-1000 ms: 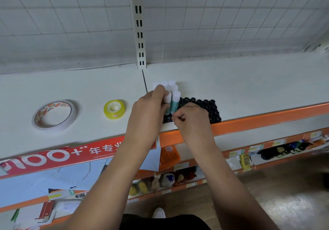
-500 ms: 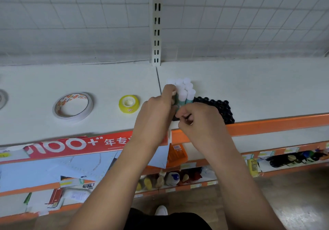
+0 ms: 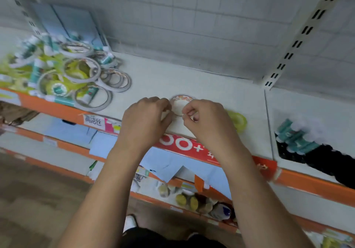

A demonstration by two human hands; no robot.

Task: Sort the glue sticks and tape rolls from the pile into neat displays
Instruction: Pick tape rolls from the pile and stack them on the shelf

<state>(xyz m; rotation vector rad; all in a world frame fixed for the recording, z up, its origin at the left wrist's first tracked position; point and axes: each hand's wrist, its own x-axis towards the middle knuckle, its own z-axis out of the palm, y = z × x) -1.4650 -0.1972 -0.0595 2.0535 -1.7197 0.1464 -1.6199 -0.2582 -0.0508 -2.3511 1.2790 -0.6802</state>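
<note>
- Left hand and right hand are both over the front middle of the white shelf, with the fingers curled in.
- A white tape roll lies flat between the two sets of fingertips. Left fingers are at its left edge and the right thumb and forefinger are pinched at its right edge. It's too blurred for me to tell whether either hand actually grips it.
- A yellow tape roll sits just right of the right hand, partly hidden by it, close to the shelf's front edge.
- The pile is at the left end: white tape rings, yellow rolls and teal glue sticks all jumbled. It reaches the orange front lip, and loose rings spill toward the middle.
- I see bare shelf between the pile and the hands, and more behind the hands up to the grid back panel.
- The slotted upright marks the seam to the right-hand bay.
- In that bay, glue sticks stand grouped at the left end of a black tray, and the tray sits at the front edge.
- A red label strip runs along the lip under the wrists.
- Pale blue flat packs lean at the back behind the pile.
</note>
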